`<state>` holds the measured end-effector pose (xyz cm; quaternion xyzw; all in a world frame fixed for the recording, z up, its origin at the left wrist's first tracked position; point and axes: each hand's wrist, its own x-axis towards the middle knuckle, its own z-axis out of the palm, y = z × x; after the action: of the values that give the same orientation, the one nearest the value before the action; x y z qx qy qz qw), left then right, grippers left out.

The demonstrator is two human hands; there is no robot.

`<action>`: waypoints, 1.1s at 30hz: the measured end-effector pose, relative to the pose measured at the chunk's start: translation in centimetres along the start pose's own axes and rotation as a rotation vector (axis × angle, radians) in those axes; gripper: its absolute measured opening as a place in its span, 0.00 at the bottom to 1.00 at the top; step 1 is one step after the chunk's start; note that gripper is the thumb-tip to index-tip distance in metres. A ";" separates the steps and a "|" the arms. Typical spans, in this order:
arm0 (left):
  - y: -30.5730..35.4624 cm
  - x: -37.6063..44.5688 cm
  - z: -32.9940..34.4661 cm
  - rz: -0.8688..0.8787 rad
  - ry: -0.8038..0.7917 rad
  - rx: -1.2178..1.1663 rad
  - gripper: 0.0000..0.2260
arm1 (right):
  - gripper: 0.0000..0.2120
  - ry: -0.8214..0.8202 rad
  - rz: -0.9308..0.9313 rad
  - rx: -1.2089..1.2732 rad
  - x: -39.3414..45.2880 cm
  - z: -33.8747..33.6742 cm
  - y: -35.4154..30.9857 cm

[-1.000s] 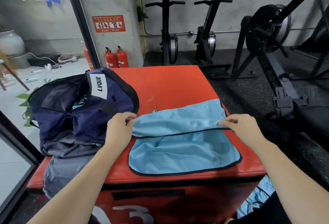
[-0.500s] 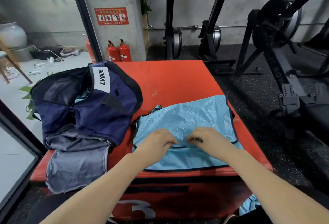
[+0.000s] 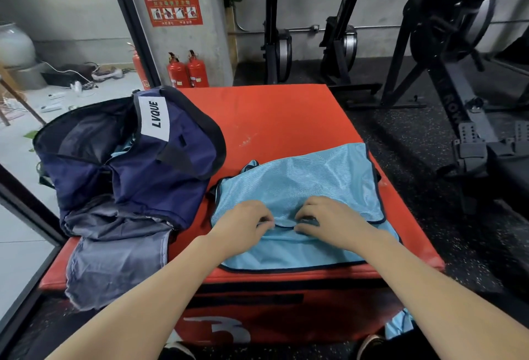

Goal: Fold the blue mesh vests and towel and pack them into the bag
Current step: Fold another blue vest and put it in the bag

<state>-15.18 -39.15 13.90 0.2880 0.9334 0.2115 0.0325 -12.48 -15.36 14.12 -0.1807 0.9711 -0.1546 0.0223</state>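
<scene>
Both my left hand (image 3: 244,223) and right hand (image 3: 329,220) have come together mid-cloth, pinching the light-blue mesh vest (image 3: 303,187); first fold done, next one starting

Bare forearms, no sleeves; left hand (image 3: 243,223), right hand (image 3: 329,220) ungloved.

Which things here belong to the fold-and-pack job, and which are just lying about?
Job:
blue mesh vest on the red box
navy bag, open
grey cloth beside the bag
left hand and right hand, both pinching the vest

Lying about:
fire extinguishers
rowing machine
wall sign
</scene>
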 end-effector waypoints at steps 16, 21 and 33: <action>1.2 0.7 -0.3 -0.186 0.138 -0.324 0.08 | 0.07 0.328 -0.077 -0.040 0.2 1.0 -2.4; 1.0 0.6 -0.2 -0.189 0.127 -0.338 0.08 | 0.13 0.261 -0.083 -0.014 0.2 0.8 -2.2; 1.2 0.4 -0.2 -0.228 0.121 -0.363 0.09 | 0.06 0.383 -0.104 -0.052 -0.2 1.2 -2.3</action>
<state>-14.94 -38.11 14.59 0.1568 0.9068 0.3879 0.0515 -11.36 -17.67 13.70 -0.1982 0.9507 -0.1618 -0.1754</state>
